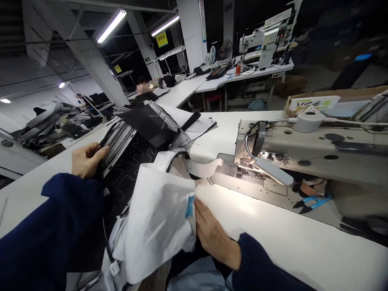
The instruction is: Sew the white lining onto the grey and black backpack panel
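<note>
We see our left hand (87, 161) curled in a grasping grip around the near end of a stack of grey and black fabric pieces (119, 139) lying on the counter (273, 238). Our right hand (212, 232) lies flat, its grip released, pressing the edge of a white fabric piece (157, 220) with a small blue label (190, 206); the cloth drapes off the counter's near edge toward our lap. The sewing machine (303, 149) stands to the right, its lamp lighting the needle plate, with blue snips (313, 202) beside it. We judge that the stack could fan out and slide, since only its end is held. The white piece could slip to the floor, being pinned merely by a flat palm.
</note>
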The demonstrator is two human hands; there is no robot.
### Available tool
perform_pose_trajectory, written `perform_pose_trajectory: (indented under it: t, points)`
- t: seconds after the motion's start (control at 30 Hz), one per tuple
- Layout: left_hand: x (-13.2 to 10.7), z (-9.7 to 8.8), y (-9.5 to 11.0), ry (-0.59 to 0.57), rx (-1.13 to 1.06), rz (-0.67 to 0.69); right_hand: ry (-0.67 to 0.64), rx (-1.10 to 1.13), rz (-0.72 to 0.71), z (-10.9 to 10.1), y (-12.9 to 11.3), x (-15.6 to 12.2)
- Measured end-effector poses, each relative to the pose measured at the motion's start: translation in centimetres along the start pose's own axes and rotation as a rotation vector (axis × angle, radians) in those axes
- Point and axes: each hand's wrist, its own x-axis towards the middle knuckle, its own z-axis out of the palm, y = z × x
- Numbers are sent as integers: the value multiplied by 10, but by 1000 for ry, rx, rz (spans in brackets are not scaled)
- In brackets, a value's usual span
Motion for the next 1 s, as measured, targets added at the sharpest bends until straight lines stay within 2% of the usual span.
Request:
perform_pose_trajectory:
  t: [0.1, 0.2, 0.27, 0.37, 0.43, 0.5, 0.53, 0.6, 0.67, 0.73, 0.8, 0.83, 0.87, 0.9, 0.93, 1.0]
  points:
    - [-5, 5, 4, -8, -130, -71, 11, 41, 88, 17, 28, 38]
    - [4, 13, 0, -20, -78, -153, -33, 211, 228, 31, 53, 75]
    - [16, 26, -9, -36, -32, -174, -94, 280, 343, 31, 67, 90]
    - [28, 69, -26, -133, 145, -162, -199, 313, 422, 21, 83, 91]
    - [25, 112, -33, -341, 297, -131, -251, 322, 465, 9, 91, 77]
    - [15, 158, -34, -572, 384, -98, -245, 309, 507, -2, 95, 58]
    - [11, 177, -33, -658, 397, -77, -227, 286, 491, -7, 96, 48]
    - [13, 204, -29, -735, 396, -25, -208, 203, 378, -13, 96, 31]
    - [32, 212, -19, -779, 386, 50, -241, 61, 222, -15, 96, 22]
    - [60, 207, 4, -830, 367, 150, -277, -104, 119, -11, 96, 20]
    - [78, 199, 44, -821, 310, 280, -262, -259, 52, -3, 97, 23]
    - [77, 197, 70, -771, 246, 378, -245, -321, 23, 1, 98, 26]
    - [69, 198, 98, -650, 134, 538, -228, -375, -2, 4, 98, 28]
    - [54, 202, 127, -617, 33, 700, -213, -420, -23, 7, 99, 30]
    - [33, 210, 153, -680, -28, 831, -198, -452, -46, 9, 99, 33]
    - [-14, 231, 194, -906, -6, 1027, -156, -475, -75, 10, 100, 36]
